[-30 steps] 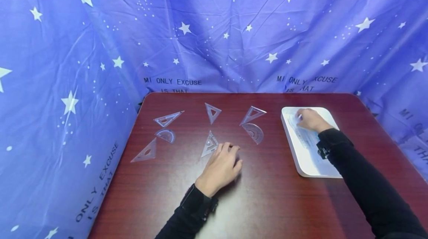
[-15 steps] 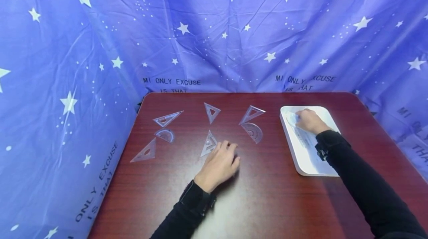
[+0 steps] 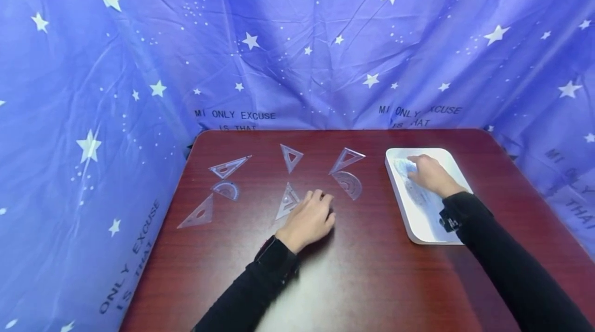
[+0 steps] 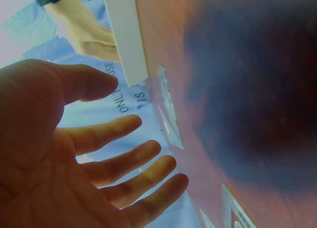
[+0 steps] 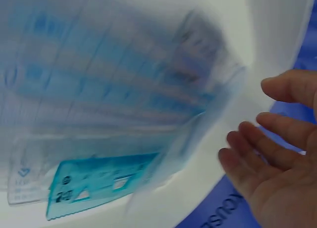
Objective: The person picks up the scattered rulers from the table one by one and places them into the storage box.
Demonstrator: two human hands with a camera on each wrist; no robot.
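Note:
My right hand (image 3: 432, 174) is over the far part of a white tray (image 3: 439, 234). In the right wrist view its fingers are spread and relaxed, holding nothing. Beside them lie blurred clear plastic pieces with blue markings (image 5: 99, 64) and a teal stencil ruler (image 5: 94, 183). My left hand (image 3: 307, 221) rests low over the table, next to a clear set square (image 3: 284, 205) that it partly covers. The left wrist view shows that hand's fingers loosely extended, with nothing between them.
Clear set squares lie at the back middle (image 3: 291, 157), back right (image 3: 346, 159), back left (image 3: 230, 168) and left (image 3: 200, 213). One protractor (image 3: 226, 190) is on the left, another (image 3: 348, 185) nearer the tray. A starry blue curtain (image 3: 297, 74) surrounds the dark red table (image 3: 362, 270).
The right hand's fingers have straightened somewhat above the tray, and more of the blue-marked plastic shows beside them. The left hand has hardly moved. The head view has shifted slightly.

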